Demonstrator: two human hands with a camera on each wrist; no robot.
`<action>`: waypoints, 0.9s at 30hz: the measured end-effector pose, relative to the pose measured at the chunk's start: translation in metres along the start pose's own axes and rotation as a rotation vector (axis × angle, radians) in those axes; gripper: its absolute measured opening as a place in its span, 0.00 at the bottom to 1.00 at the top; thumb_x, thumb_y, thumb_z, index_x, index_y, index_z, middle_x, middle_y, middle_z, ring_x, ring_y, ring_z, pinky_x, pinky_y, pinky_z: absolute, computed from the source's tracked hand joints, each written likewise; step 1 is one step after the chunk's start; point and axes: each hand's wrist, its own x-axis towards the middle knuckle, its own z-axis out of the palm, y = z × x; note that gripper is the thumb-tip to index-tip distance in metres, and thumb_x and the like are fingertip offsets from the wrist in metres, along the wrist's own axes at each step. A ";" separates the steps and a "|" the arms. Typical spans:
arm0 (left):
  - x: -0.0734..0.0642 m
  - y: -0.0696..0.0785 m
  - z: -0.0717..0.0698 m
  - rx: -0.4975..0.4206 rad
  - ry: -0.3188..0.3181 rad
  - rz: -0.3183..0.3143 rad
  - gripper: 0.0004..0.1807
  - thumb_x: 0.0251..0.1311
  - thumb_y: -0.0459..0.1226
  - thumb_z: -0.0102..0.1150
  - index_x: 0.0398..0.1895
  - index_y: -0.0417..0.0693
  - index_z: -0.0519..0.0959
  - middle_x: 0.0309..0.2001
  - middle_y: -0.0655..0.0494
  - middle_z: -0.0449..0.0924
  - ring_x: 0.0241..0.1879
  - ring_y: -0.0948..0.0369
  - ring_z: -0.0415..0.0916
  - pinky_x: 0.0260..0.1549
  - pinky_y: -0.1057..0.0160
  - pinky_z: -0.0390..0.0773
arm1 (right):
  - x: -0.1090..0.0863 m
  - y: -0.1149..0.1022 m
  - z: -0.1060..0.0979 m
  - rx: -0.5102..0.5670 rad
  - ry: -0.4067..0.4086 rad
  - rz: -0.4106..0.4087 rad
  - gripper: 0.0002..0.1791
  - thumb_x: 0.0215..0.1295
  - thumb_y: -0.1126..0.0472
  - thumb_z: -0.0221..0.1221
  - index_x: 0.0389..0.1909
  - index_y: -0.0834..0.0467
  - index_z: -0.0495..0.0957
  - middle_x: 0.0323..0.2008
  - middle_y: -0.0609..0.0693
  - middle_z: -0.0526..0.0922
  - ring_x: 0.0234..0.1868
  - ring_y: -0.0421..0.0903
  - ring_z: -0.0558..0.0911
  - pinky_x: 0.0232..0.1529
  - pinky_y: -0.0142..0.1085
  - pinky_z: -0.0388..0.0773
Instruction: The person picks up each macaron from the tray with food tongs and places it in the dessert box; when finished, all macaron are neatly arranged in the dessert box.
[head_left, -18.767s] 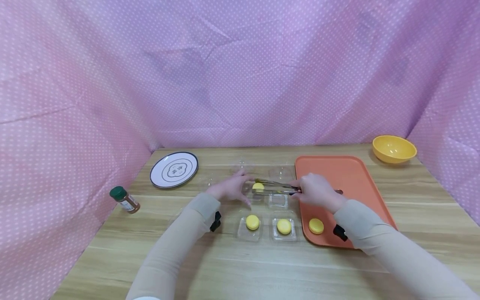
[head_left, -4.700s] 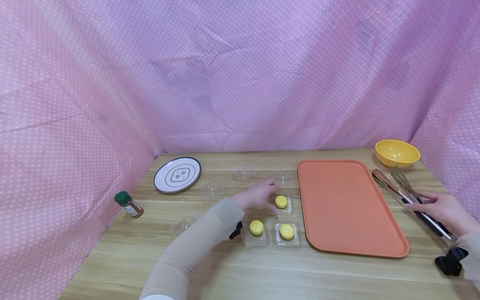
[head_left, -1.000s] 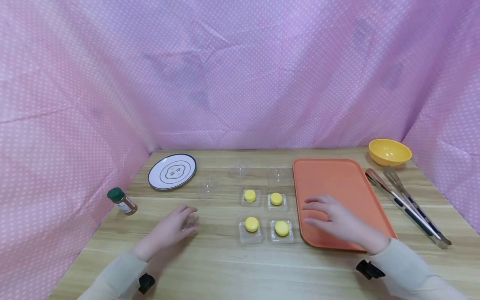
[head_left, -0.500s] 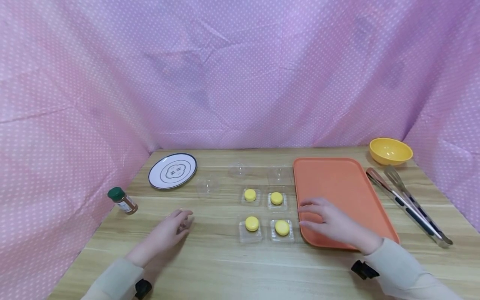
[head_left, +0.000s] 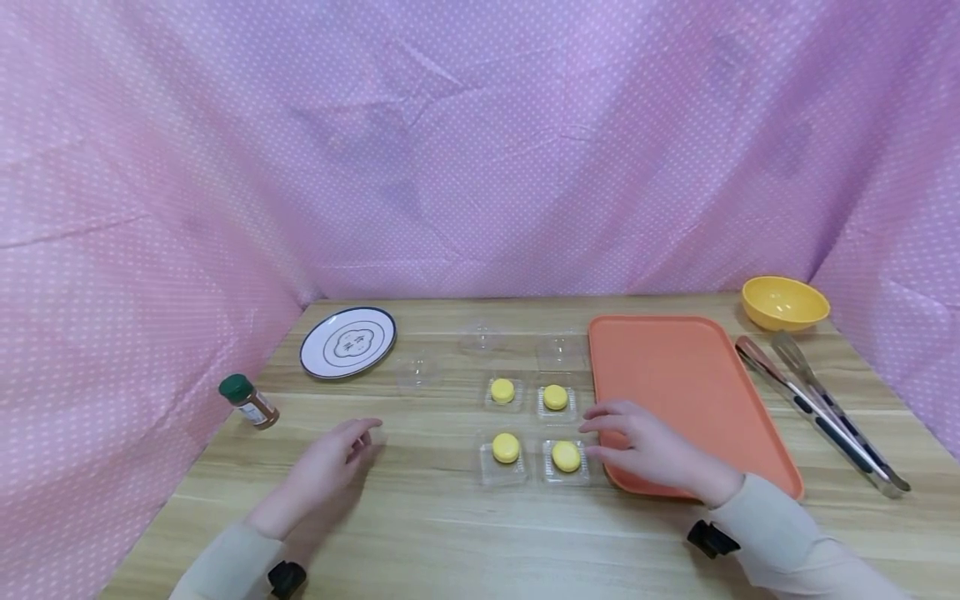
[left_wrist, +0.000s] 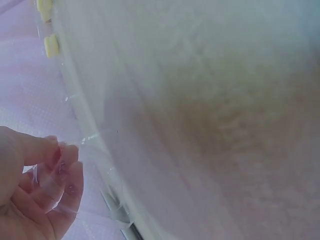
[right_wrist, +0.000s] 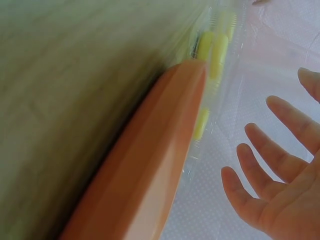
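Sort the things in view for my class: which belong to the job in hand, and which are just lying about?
Belonging, it seems:
yellow rounds
clear bases
clear lids
tongs and tray, both used earlier

Just lying about, probably:
plate
jar
bowl

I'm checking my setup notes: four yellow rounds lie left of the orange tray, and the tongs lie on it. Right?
Not quite: the tongs lie on the table, right of the orange tray, as the head view shows. The four yellow rounds do lie left of it.
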 end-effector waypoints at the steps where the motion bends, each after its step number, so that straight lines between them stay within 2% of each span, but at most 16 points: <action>1: 0.000 0.001 -0.001 -0.008 -0.001 -0.012 0.19 0.55 0.26 0.61 0.52 0.38 0.77 0.31 0.57 0.77 0.30 0.67 0.72 0.31 0.65 0.79 | 0.000 0.000 0.000 -0.005 0.000 -0.002 0.14 0.60 0.57 0.63 0.46 0.57 0.82 0.51 0.54 0.79 0.54 0.54 0.76 0.54 0.53 0.74; 5: 0.001 0.000 -0.005 -0.040 0.015 -0.034 0.20 0.55 0.24 0.59 0.53 0.37 0.75 0.33 0.54 0.78 0.33 0.64 0.74 0.34 0.62 0.80 | 0.000 0.000 0.000 -0.010 0.010 -0.026 0.14 0.60 0.56 0.63 0.45 0.57 0.82 0.51 0.55 0.79 0.53 0.55 0.76 0.53 0.53 0.74; 10: 0.006 -0.001 -0.008 -0.064 0.041 -0.052 0.23 0.54 0.22 0.58 0.55 0.36 0.73 0.32 0.54 0.78 0.32 0.64 0.75 0.32 0.63 0.81 | 0.002 -0.002 0.001 -0.003 0.010 -0.046 0.14 0.60 0.56 0.62 0.45 0.57 0.82 0.51 0.56 0.79 0.53 0.56 0.77 0.53 0.53 0.74; 19: 0.020 0.011 -0.009 -0.134 0.109 -0.049 0.20 0.55 0.23 0.59 0.53 0.35 0.75 0.29 0.55 0.77 0.30 0.63 0.75 0.32 0.62 0.82 | 0.006 -0.008 0.002 0.064 -0.032 0.014 0.18 0.63 0.53 0.60 0.50 0.57 0.80 0.55 0.57 0.77 0.57 0.57 0.74 0.56 0.55 0.72; 23: 0.026 0.020 -0.008 -0.212 0.149 -0.041 0.20 0.55 0.22 0.58 0.53 0.35 0.75 0.29 0.54 0.77 0.30 0.62 0.76 0.32 0.64 0.82 | 0.009 -0.008 0.004 0.061 -0.008 -0.022 0.19 0.64 0.52 0.60 0.51 0.59 0.79 0.54 0.57 0.77 0.56 0.56 0.75 0.56 0.54 0.73; 27: 0.031 0.029 -0.004 -0.327 0.160 -0.048 0.21 0.56 0.21 0.56 0.55 0.35 0.73 0.30 0.52 0.77 0.30 0.62 0.77 0.31 0.67 0.81 | 0.010 -0.009 0.004 0.046 0.013 -0.033 0.20 0.63 0.52 0.60 0.52 0.58 0.78 0.54 0.56 0.78 0.56 0.55 0.75 0.56 0.53 0.73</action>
